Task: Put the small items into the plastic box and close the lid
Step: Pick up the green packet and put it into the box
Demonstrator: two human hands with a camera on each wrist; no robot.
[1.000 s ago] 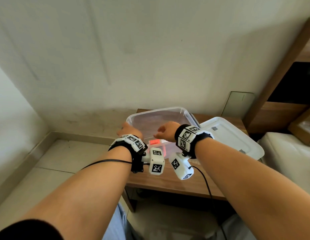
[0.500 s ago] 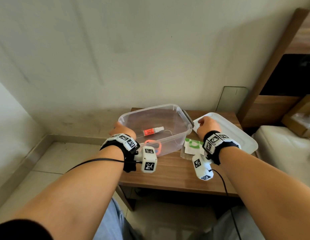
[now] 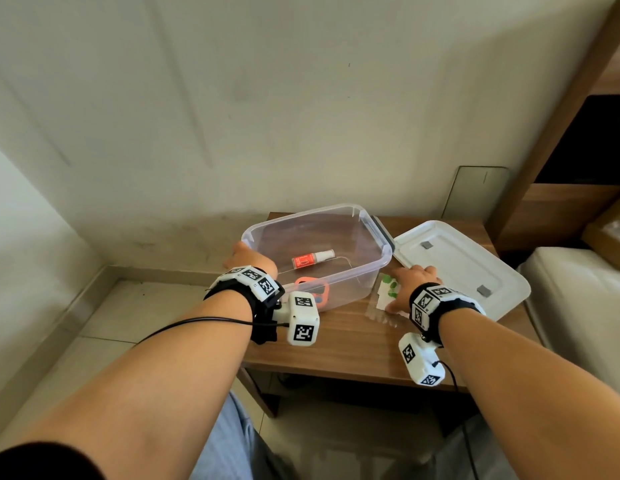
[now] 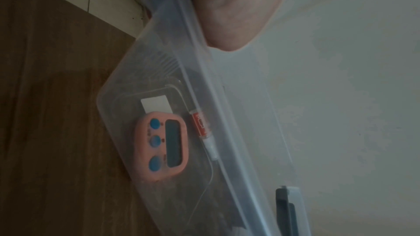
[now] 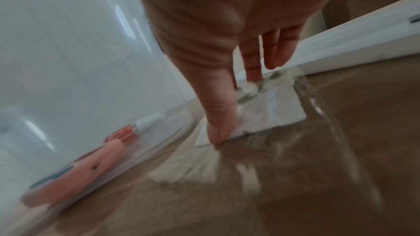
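Note:
A clear plastic box [image 3: 350, 284] stands open on a small wooden table [image 3: 350, 344]. Inside lie a red-labelled spray bottle [image 3: 310, 259] and a pink timer [image 4: 161, 148] with blue buttons. My left hand [image 3: 244, 258] grips the box's left rim, thumb [image 4: 229, 17] over the edge. To the right of the box a clear packet [image 3: 388, 292] with a white and green item lies flat on the table. My right hand [image 3: 410, 282] rests on it, thumb [image 5: 219, 130] and straight fingers [image 5: 252, 67] pressing down. The white lid [image 3: 471, 271] lies further right.
The lid overhangs the table's right edge beside a white mattress [image 3: 578, 306]. A wooden headboard [image 3: 561, 209] rises at the far right. A pale panel [image 3: 478, 192] leans against the wall behind the table. Tiled floor [image 3: 111, 306] lies to the left.
My right hand left the space above the box, passed the lid's near edge and came down onto the packet. The left hand stays at the box's left rim.

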